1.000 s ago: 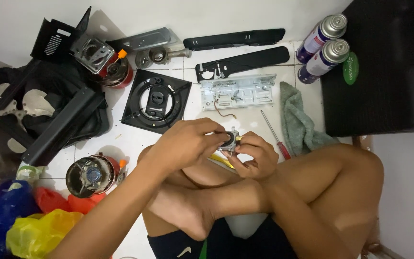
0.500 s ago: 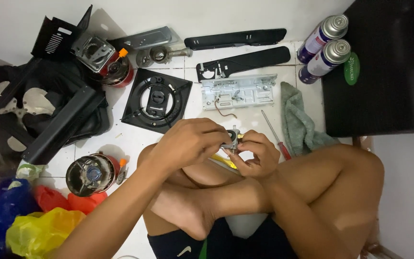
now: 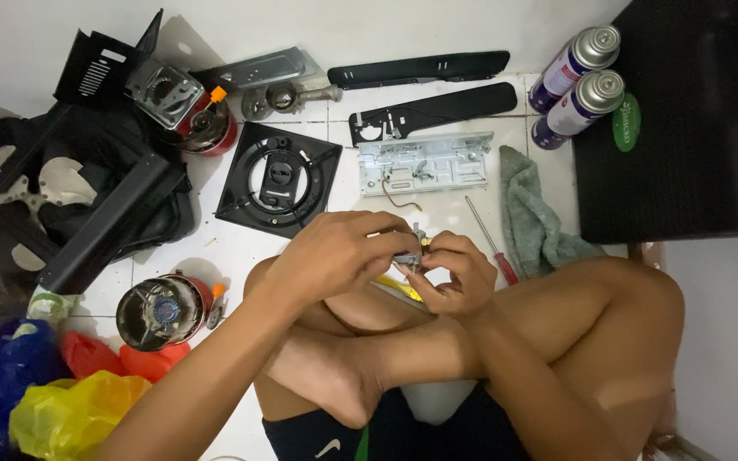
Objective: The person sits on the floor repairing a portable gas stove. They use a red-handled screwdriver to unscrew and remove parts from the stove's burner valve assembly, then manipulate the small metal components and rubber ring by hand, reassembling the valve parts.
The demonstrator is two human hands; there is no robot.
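Head view, small metal part [image 3: 409, 253] between left hand [image 3: 335, 256], right hand [image 3: 459, 275]

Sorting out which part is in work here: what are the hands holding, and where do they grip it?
Both hands hold one small grey metal part: left hand pinches its left side, right hand its right side and underside.

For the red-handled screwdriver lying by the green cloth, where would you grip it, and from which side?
Grip the screwdriver by its red handle, coming from above. It lies flat on the tiles, handle end nearest the right hand, thin shaft pointing away. The green cloth lies close beside it, so a sideways approach looks crowded.
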